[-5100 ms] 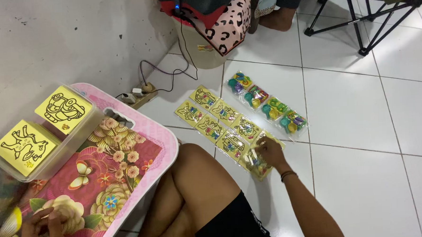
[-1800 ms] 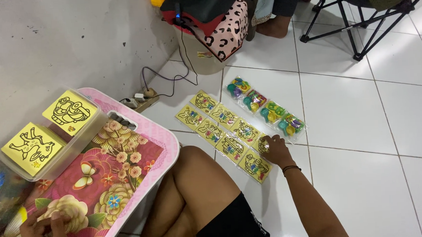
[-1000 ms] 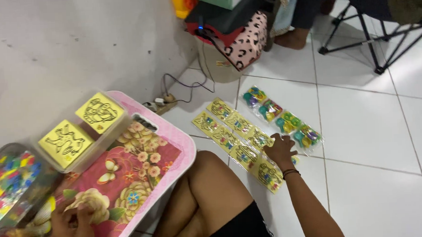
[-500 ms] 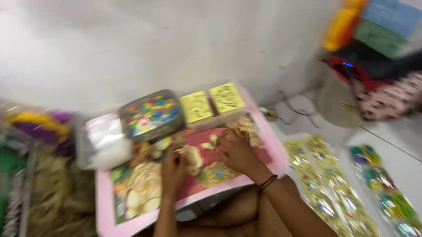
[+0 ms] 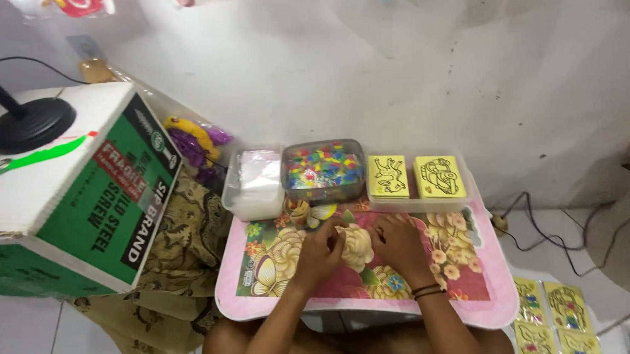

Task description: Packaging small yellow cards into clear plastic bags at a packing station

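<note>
Both my hands rest on a small pink table [image 5: 476, 304] with a flower print top. My left hand [image 5: 318, 249] and my right hand [image 5: 397, 243] sit side by side at the table's middle, fingers curled, tips close together; what they pinch is too small to tell. Just beyond them stand a clear tub of small coloured pieces [image 5: 323, 169], a clear tub of white stuff [image 5: 255, 183] and a clear tray holding two yellow picture cards [image 5: 388, 176] [image 5: 439, 176].
A green and white cardboard box [image 5: 75, 201] with a black lamp base [image 5: 28, 124] on it stands at the left. Patterned cloth [image 5: 180, 261] lies beside it. Yellow packets [image 5: 553, 319] lie on the white tiles at the right. A cable [image 5: 537, 231] runs along the wall.
My view swung left from the floor packets to the pink table. My right hand left the packets and joined the left hand on the table top.
</note>
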